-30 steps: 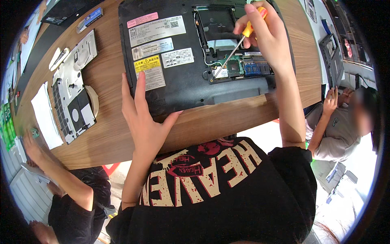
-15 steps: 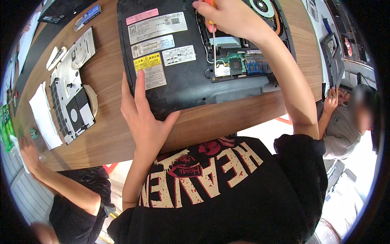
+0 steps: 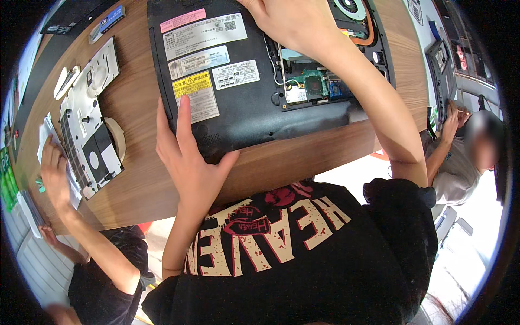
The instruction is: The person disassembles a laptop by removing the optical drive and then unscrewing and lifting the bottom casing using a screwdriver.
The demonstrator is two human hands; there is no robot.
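1. A wood-grained table fills the bright room's centre; a grey-shirted person is at right, a black-sleeved person at left.
2. On the table, a black laptop lies underside up, its bay already uncovered.
3. Left of it, a loose silver-and-black panel.
4. The left hand rests unclenched on the laptop, fingers spread. The right hand's fingers pass beyond the top edge; I cannot tell what they grasp.
5. Fan, green board and blue memory module sit fitted, not taken out.
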